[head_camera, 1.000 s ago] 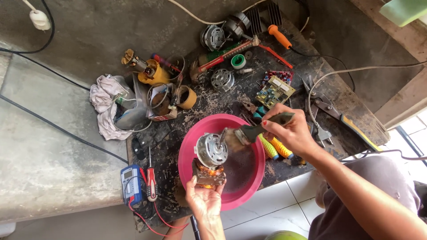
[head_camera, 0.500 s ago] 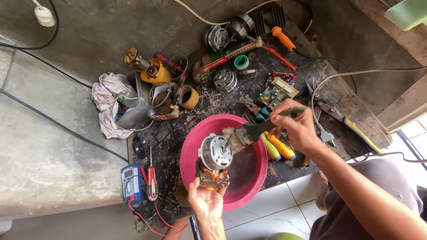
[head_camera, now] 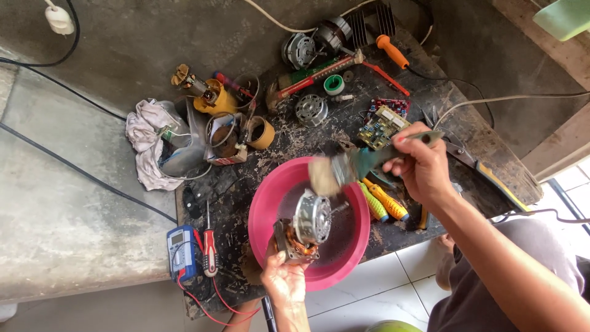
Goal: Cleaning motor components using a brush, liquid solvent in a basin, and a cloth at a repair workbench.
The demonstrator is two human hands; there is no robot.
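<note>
My left hand (head_camera: 284,281) grips a small electric motor (head_camera: 305,225) with copper windings and holds it over a pink plastic basin (head_camera: 264,203). My right hand (head_camera: 423,165) is closed around the green handle of a paintbrush (head_camera: 344,171). The brush's pale bristles hang above the basin's far rim, a little up and right of the motor, not touching it.
The dark, dirty workboard (head_camera: 289,138) carries a circuit board (head_camera: 380,126), screwdrivers (head_camera: 382,203), other motors (head_camera: 311,109), yellow spools (head_camera: 215,101), a white rag (head_camera: 150,144), a blue multimeter (head_camera: 182,251) and a red screwdriver (head_camera: 210,246). Cables cross the concrete at left. White floor tiles lie below.
My right hand has lifted the brush slightly up and right, off the motor. The left hand keeps the motor over the basin.
</note>
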